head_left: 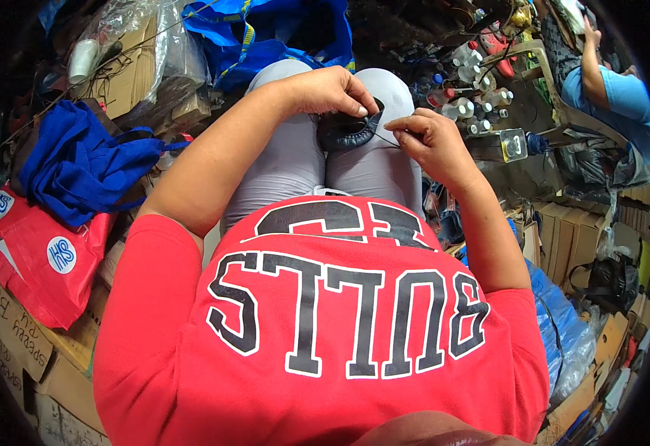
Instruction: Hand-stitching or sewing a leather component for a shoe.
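A dark blue leather shoe part (343,132) rests on my lap between my knees, which are in grey trousers. My left hand (332,89) presses down on its upper edge with the fingers bent over it. My right hand (423,137) is pinched on a thin dark thread (383,128) that runs from the leather piece toward that hand. I wear a red shirt with large black letters.
A blue cloth bag (79,160) and a red bag (50,256) lie at my left on cardboard boxes (13,334). Several plastic bottles (466,100) stand ahead right. Another person in a light blue shirt (615,100) sits at the far right. Blue plastic sheeting (563,320) lies at my right.
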{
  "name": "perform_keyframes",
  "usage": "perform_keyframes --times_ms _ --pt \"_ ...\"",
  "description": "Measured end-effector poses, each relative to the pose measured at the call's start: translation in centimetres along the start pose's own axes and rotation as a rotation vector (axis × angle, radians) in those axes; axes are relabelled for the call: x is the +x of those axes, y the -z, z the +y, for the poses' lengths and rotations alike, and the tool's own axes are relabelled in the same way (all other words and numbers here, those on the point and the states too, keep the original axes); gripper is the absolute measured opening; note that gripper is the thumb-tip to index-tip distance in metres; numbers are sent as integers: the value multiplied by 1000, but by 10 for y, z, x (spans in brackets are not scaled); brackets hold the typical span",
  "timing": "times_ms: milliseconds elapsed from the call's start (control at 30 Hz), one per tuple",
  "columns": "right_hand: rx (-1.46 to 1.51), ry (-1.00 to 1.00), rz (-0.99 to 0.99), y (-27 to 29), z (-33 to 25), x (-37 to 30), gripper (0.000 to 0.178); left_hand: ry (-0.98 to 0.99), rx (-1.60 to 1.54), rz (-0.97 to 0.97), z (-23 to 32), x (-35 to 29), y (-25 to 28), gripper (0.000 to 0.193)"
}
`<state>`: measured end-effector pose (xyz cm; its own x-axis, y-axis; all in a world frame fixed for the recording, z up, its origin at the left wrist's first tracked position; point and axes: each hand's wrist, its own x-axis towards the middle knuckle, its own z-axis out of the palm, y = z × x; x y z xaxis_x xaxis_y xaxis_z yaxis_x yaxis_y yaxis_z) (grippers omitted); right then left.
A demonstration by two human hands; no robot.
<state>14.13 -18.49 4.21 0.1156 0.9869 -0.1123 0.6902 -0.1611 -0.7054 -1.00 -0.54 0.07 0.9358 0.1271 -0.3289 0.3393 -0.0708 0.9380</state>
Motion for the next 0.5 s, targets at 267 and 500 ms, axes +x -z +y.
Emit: perform_keyframes --times_ms 267,500 --pt "-257 99 122 -15 -12 -1 16 19 33 -23 -3 8 1 27" --pt "97 -17 68 -20 29 4 18 -71 98 -68 -3 11 3 26"
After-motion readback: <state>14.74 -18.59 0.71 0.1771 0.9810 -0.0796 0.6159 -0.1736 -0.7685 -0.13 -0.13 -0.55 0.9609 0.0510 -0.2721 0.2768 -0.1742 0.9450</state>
